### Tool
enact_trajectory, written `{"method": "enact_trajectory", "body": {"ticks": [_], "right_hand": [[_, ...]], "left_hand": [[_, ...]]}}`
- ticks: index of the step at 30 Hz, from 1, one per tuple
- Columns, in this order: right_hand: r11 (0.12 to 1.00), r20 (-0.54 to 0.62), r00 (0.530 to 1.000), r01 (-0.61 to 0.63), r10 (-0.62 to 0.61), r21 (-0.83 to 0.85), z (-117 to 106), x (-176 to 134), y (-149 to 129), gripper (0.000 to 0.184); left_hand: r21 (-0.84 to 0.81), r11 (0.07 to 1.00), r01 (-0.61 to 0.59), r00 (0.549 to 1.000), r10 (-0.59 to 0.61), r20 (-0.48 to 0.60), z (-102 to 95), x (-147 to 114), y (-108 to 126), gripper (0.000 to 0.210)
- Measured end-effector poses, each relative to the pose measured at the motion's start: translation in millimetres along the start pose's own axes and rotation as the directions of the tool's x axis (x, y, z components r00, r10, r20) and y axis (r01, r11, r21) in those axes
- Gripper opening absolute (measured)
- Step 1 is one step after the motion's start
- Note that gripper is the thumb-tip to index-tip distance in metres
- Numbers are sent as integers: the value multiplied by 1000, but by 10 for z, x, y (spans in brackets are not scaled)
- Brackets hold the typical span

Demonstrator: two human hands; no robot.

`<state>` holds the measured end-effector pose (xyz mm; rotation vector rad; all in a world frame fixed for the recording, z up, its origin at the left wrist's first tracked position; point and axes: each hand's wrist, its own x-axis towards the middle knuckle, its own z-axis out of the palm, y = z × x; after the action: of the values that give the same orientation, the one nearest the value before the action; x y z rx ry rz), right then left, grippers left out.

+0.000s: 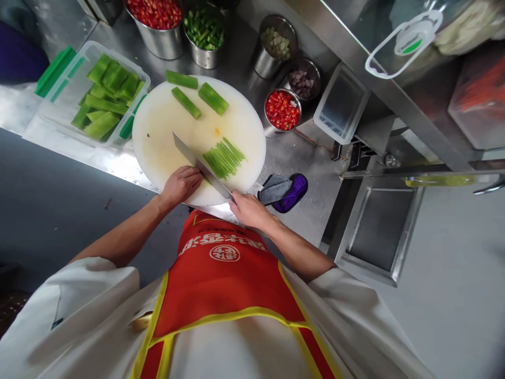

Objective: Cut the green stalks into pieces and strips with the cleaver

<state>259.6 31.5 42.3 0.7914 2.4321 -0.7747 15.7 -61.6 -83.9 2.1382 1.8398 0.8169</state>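
My right hand (249,209) grips the handle of a kitchen knife (188,152), its blade slanting across the round white cutting board (153,142). Against the blade's near side, the curled fingers of my left hand (181,184) press on a green vegetable piece that is mostly hidden; only a sliver of green shows by the fingertips. Thin green vegetable strips (224,158) lie fanned out on the blade's other side. Toward the board's far edge rest three thicker green chunks, among them a wide block (213,98).
Left of the board stands a clear plastic box (134,68) holding green chunks. Metal pots of chopped red chillies (155,13), green pieces (204,29) and diced vegetables line the back. A purple-and-grey cloth item (290,193) lies right of the board. A metal shelf (379,73) overhangs the right.
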Motion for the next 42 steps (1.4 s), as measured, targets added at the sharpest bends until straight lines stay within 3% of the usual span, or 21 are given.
{"method": "enact_trajectory", "body": {"ticks": [4, 9, 13, 16, 20, 23, 25, 27, 31, 34, 38, 42], "right_hand": [[992, -93, 996, 18, -6, 125, 45, -79, 102, 30], [908, -242, 963, 202, -117, 366, 75, -338, 219, 69], [875, -277, 952, 244, -133, 419, 111, -450, 289, 74], [897, -274, 952, 238, -138, 372, 152, -465, 349, 67], [963, -221, 966, 179, -133, 203, 215, -447, 433, 65], [981, -175, 974, 166, -148, 99, 227, -434, 459, 65], [982, -156, 974, 178, -166, 61, 221, -421, 441, 65], [980, -148, 971, 195, -187, 37, 220, -393, 392, 65], [966, -144, 957, 257, -251, 29, 243, -298, 249, 64], [940, -134, 935, 337, -329, 46, 263, -268, 181, 65], [896, -116, 907, 419, -405, 147, 328, -377, 200, 62], [840, -173, 926, 377, -335, 390, 483, -500, 317, 57]], "left_hand": [[32, 999, 16, 1000, -16, 0, -17, 17, 24, 27], [59, 998, 20, 1000, -20, -5, 125, 248, 25, 32], [47, 998, 34, 999, -34, -6, 151, 445, 61, 33], [34, 999, -27, 999, 28, -33, -64, 451, 173, 26], [63, 994, -93, 993, 97, -63, -540, 522, 300, 17], [44, 995, -91, 989, 85, 121, -753, 766, 223, 27], [4, 996, -85, 939, 79, 334, -747, 950, 105, 34], [10, 998, -62, 893, 51, 448, -640, 1098, -11, 35], [85, 996, 13, 870, -53, 490, -334, 1315, -118, 29], [125, 990, 65, 849, -121, 515, -238, 1519, -97, 27], [107, 992, 65, 872, -108, 478, -433, 1773, -39, 30], [116, 981, 154, 939, -182, 293, -833, 1718, -137, 38]]}}
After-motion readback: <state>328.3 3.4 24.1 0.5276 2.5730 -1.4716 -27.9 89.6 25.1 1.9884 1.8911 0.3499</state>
